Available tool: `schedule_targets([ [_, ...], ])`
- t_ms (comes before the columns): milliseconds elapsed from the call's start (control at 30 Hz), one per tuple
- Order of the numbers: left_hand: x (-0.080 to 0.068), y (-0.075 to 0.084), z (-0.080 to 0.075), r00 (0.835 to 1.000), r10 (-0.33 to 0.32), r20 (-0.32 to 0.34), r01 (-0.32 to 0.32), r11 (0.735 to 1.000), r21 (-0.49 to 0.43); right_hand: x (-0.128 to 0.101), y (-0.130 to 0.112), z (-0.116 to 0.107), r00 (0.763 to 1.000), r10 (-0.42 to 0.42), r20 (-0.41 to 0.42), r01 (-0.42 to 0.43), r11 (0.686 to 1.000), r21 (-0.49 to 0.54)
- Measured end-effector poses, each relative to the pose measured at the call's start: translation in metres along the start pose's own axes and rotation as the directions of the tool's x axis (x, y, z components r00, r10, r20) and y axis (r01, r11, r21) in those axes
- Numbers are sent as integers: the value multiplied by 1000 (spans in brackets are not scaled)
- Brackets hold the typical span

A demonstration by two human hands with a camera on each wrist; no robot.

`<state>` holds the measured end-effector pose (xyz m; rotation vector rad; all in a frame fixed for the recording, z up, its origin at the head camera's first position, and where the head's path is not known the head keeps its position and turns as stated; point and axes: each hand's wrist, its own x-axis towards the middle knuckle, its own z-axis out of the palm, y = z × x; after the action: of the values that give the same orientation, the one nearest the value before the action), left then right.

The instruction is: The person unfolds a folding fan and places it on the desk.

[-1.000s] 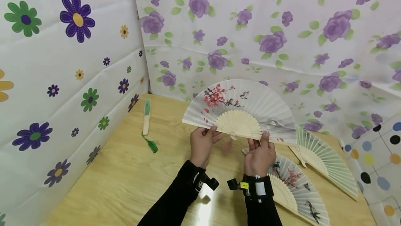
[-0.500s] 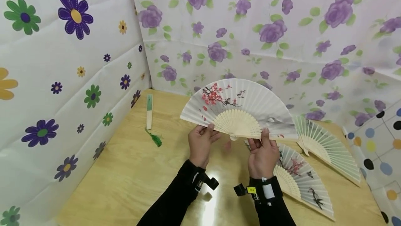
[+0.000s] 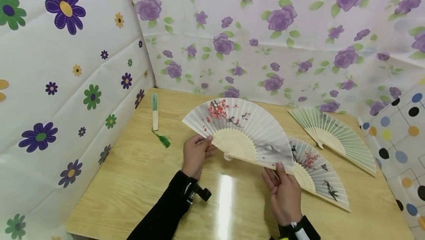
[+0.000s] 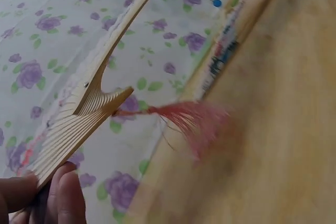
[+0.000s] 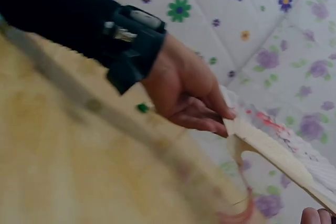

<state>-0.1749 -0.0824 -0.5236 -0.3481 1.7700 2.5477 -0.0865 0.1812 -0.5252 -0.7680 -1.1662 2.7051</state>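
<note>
A spread folding fan [image 3: 247, 122], white-grey with red blossoms and small birds, is held between both hands above the table. My left hand [image 3: 196, 155] pinches its left edge rib between thumb and fingers. At the other end my right hand [image 3: 283, 194] pinches the right edge rib. The pale slatted ribs meet at a pivot, from which a pink tassel [image 4: 191, 121] hangs in the left wrist view. Partly behind the right hand, a second open fan [image 3: 322, 175] with pink blossoms and dark birds lies on the table.
An open pale green fan [image 3: 335, 136] lies at the back right. At the back left is a folded fan [image 3: 155, 112] with a green tassel [image 3: 162, 140]. Flowered cloth walls [image 3: 212, 62] stand along the wooden table's [image 3: 132, 195] back and left, and a dotted one on the right.
The held fan has come lower and nearer, its right side tilting down. My right hand has moved down and toward me. More of the green fan shows, and the head view has shifted.
</note>
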Motion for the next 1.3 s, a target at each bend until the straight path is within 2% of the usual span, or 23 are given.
schedule_targets([
  [67, 0, -1, -10, 999, -41, 17, 40, 998, 47, -6, 1, -13, 998, 67, 0, -66, 992, -106],
  [167, 0, -3, -23, 996, -87, 21, 83, 989, 120, -14, 3, -31, 990, 140, -3, -133, 937, -322],
  [267, -2, -5, -34, 991, -129, 22, 121, 969, 216, -20, 5, -45, 985, 166, -40, -162, 839, -520],
  [400, -12, -9, -44, 986, -159, 52, 129, 921, 367, -28, 5, -61, 977, 185, -109, -208, 688, -696],
  [500, -20, -12, -49, 984, -164, 68, 119, 894, 433, -34, 1, -76, 968, 213, -131, -235, 590, -772],
  [567, -25, -14, -50, 982, -170, 78, 117, 885, 450, -37, -3, -86, 963, 236, -128, -242, 551, -799],
  [633, -28, -16, -48, 979, -176, 102, 110, 880, 462, -38, -10, -96, 959, 254, -126, -249, 541, -803],
  [767, -32, -19, -41, 970, -189, 154, 100, 884, 456, -37, -25, -116, 957, 257, -134, -258, 545, -798],
  [900, -36, -20, -33, 970, -196, 143, 113, 886, 449, -35, -35, -130, 955, 249, -162, -274, 528, -804],
  [1000, -39, -20, -29, 971, -204, 128, 123, 877, 464, -35, -36, -137, 955, 245, -169, -279, 540, -794],
  [1067, -41, -19, -28, 967, -215, 138, 123, 865, 486, -37, -35, -143, 954, 252, -159, -279, 566, -776],
  [1167, -43, -19, -26, 956, -235, 175, 107, 836, 538, -40, -33, -155, 941, 317, -115, -296, 613, -732],
  [1233, -44, -18, -29, 948, -248, 199, 91, 811, 578, -40, -32, -159, 929, 359, -87, -308, 624, -718],
  [1300, -44, -17, -31, 941, -259, 220, 72, 784, 617, -38, -32, -161, 923, 380, -64, -306, 620, -723],
])
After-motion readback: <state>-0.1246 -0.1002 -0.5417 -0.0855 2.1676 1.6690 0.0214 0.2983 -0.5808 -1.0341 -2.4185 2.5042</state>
